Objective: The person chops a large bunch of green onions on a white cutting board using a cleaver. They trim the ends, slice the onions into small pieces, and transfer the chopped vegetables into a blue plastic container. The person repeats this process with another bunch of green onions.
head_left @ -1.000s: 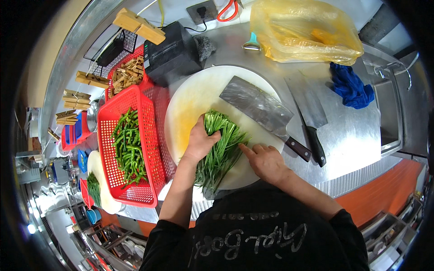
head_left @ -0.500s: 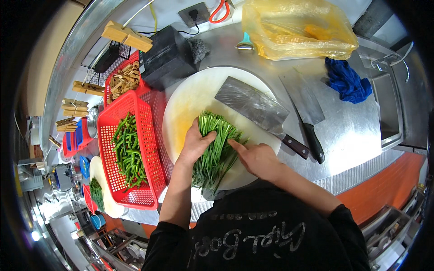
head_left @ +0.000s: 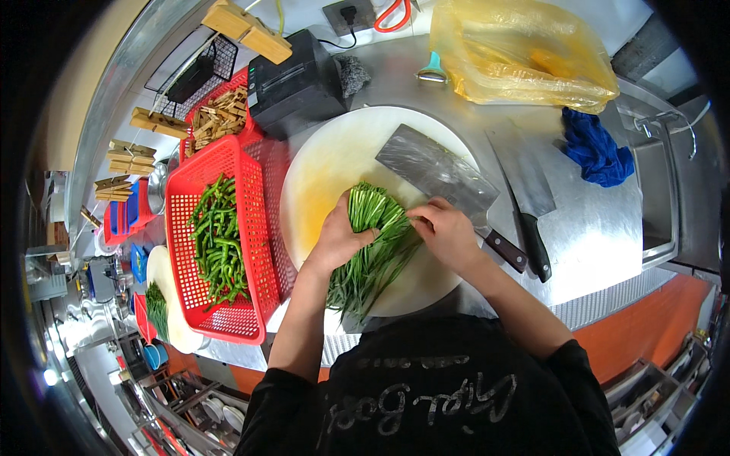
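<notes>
A thick bunch of garlic chives (head_left: 372, 251) lies on the round white cutting board (head_left: 312, 159), its pale cut ends pointing away from me. My left hand (head_left: 339, 237) is wrapped round the bunch from the left, thumb across the top. On the right side, my right hand (head_left: 444, 231) pinches at the edge of the bunch with thumb and forefinger; what is between the fingertips is too small to be sure of, seemingly a chive strand. A broad cleaver (head_left: 437, 171) rests on the board beyond my right hand, its dark handle over the rim.
Left of the board stands a red basket (head_left: 257, 251) of green chilli peppers (head_left: 220, 243). A second knife (head_left: 525, 197), a blue cloth (head_left: 595, 148), a peeler (head_left: 432, 70) and a yellow plastic bag (head_left: 525, 57) lie on the steel counter. A black boxy machine (head_left: 295, 87) stands behind.
My right hand has moved up along the bunch, its fingers now drawn into a pinch near the cut ends. My left hand keeps its hold. The view has shifted slightly.
</notes>
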The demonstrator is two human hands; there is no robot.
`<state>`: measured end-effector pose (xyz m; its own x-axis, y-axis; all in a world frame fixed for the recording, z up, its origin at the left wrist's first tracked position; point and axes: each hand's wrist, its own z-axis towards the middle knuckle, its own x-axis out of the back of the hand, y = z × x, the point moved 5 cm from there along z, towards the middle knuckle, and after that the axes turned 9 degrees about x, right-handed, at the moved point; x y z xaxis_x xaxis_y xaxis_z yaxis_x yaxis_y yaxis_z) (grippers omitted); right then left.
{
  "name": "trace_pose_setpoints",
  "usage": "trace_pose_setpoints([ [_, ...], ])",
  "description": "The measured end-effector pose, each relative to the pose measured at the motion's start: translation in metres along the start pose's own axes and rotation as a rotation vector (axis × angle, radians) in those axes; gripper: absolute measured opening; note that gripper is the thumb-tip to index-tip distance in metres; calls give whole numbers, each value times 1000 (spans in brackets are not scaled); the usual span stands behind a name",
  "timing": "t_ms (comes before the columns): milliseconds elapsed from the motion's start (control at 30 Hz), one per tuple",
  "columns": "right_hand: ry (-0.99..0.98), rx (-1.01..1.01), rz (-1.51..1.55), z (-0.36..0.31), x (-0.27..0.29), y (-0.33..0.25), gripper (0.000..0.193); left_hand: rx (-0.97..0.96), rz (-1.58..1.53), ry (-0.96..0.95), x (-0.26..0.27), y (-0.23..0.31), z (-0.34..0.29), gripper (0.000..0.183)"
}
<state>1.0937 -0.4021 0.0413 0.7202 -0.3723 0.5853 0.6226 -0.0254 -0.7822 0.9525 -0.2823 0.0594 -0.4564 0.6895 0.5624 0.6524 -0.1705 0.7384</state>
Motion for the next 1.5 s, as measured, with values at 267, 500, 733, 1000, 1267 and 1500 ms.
trace_pose_setpoints([
  [267,-31,-14,-20,13,-12,-3,10,-17,-77,-8,-2,-8,5,65],
  [500,55,57,42,16,-3,1,7,-24,-11,26,-3,-13,6,69],
  [733,-31,89,15,18,0,0,7,28,48,19,-7,-8,7,72],
  [1000,-186,379,-449,16,-11,-18,6,33,144,81,-12,-9,4,78],
  [1267,107,96,-32,11,-23,-4,7,66,149,115,-11,-4,5,77],
  [1500,162,83,-112,13,-29,-3,11,63,148,124,-12,-3,6,74],
])
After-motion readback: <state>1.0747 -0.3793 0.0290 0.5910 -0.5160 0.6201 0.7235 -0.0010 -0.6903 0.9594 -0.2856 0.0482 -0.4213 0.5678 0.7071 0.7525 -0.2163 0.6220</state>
